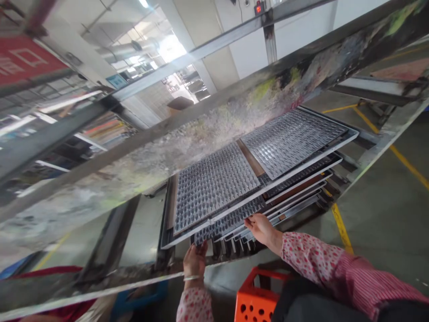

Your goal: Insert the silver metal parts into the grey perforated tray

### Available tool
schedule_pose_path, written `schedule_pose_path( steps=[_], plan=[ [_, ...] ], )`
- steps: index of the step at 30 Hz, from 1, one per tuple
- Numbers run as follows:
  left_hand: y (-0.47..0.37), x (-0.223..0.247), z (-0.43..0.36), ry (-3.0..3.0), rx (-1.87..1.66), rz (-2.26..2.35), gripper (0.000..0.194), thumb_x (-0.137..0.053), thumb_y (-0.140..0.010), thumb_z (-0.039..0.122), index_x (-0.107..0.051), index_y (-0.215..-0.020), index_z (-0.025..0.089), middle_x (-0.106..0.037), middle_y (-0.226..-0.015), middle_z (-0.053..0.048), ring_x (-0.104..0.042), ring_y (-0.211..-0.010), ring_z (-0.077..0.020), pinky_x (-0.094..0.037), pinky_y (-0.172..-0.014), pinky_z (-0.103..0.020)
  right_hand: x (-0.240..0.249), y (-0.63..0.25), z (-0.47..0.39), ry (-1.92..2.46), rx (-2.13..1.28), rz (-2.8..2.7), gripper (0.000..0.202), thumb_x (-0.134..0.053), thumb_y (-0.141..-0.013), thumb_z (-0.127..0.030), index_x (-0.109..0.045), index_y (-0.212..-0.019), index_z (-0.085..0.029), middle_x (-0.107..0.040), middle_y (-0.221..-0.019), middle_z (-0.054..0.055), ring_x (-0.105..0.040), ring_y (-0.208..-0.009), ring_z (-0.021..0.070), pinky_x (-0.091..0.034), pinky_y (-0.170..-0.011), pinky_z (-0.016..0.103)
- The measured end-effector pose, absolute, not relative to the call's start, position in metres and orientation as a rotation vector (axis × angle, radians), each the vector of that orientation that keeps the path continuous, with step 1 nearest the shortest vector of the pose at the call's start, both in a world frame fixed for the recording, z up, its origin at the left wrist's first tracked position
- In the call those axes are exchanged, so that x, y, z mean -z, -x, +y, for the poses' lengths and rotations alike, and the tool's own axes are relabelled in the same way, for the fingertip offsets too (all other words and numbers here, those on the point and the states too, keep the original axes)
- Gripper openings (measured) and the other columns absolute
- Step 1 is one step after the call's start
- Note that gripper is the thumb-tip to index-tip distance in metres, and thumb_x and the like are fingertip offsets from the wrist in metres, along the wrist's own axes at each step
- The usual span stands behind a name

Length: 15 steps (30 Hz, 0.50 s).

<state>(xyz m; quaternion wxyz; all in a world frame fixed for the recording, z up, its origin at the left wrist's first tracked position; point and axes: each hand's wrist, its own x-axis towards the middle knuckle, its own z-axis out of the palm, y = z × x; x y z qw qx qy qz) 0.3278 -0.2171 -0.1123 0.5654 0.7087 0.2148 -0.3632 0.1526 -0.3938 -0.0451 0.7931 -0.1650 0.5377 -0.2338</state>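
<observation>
- Top tray [278, 180]: in front of you, uppermost in a stack, slanting across the view. Pale metal rim, dull silver.
- Two grey textured panels on it, left one [214, 188] and right one [293, 138], both covered in close rows of small raised points; shine strongest on the right one. Brown strip [250, 158] shows between them.
- Lower trays [298, 190]: layered under the top one, dark and brown surfaces, thin pale edges, fronts not quite flush.
- Your left hand [194, 263]: at the near left part of the stack, fingers bent upward just under the top rim. Whether they pinch it, can't tell.
- Your right hand [263, 228]: fingers bent together at the front edges of the lower trays; can't tell if an edge is pinched.
- Writing: red banner [30, 60], upper left, large pale characters, blurred and cut off. Red display [258, 7] high on the wall, digits too small to read.
- Edges: stained beam [214, 129] runs close along the stack's far side. Orange stool [254, 304] sits below your hands. Open floor [378, 210] with yellow lines to the right.
</observation>
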Motion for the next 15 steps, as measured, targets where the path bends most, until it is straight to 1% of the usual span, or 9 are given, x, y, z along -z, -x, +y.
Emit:
schedule_pose_path(
  steps=[2,5,10,12,15],
  plan=[
    [-0.331,0.113,-0.223,-1.597,0.875,0.572,0.019,-0.049,-0.088,0.028,-0.055,-0.078,0.014,-0.062,-0.069,-0.001,-0.064,-0.07,-0.014,-0.055,-0.069,-0.033,0.05,-0.157,-0.399,0.377,0.492,1.178,0.024,-0.06,-0.054,-0.015,-0.037,-0.053,-0.021,-0.052,-0.055,-0.004,-0.056,-0.065,0.0143,-0.047,-0.077,0.031],
    [-0.335,0.114,-0.23,-1.536,0.887,0.619,0.017,-0.049,-0.088,0.025,-0.055,-0.078,0.013,-0.061,-0.067,0.0,-0.064,-0.069,-0.0141,-0.055,-0.07,-0.034,0.057,-0.163,-0.409,0.422,0.451,1.213,0.026,-0.059,-0.056,-0.015,-0.034,-0.052,-0.021,-0.049,-0.052,-0.004,-0.054,-0.061,0.0135,-0.047,-0.073,0.03],
    [-0.338,0.116,-0.238,-1.511,0.911,0.626,0.019,-0.048,-0.089,0.029,-0.058,-0.086,0.013,-0.061,-0.074,-0.001,-0.063,-0.072,-0.0132,-0.054,-0.071,-0.033,0.065,-0.17,-0.43,0.525,0.323,1.275,0.036,-0.061,-0.063,-0.019,-0.029,-0.048,-0.021,-0.041,-0.044,-0.004,-0.05,-0.053,0.0129,-0.046,-0.062,0.03],
    [-0.339,0.117,-0.24,-1.528,0.925,0.623,0.02,-0.048,-0.089,0.03,-0.058,-0.091,0.013,-0.062,-0.077,-0.002,-0.062,-0.073,-0.0135,-0.053,-0.07,-0.033,0.068,-0.173,-0.437,0.595,0.279,1.296,0.037,-0.061,-0.07,-0.024,-0.032,-0.048,-0.02,-0.04,-0.045,-0.004,-0.048,-0.052,0.0117,-0.045,-0.059,0.029],
    [-0.34,0.12,-0.244,-1.569,0.953,0.61,0.024,-0.049,-0.089,0.032,-0.057,-0.099,0.012,-0.062,-0.083,-0.003,-0.062,-0.073,-0.0135,-0.053,-0.068,-0.032,0.072,-0.176,-0.442,0.747,0.257,1.318,0.031,-0.057,-0.082,-0.032,-0.046,-0.059,-0.016,-0.047,-0.055,-0.005,-0.047,-0.052,0.0086,-0.044,-0.056,0.025]
  ],
)
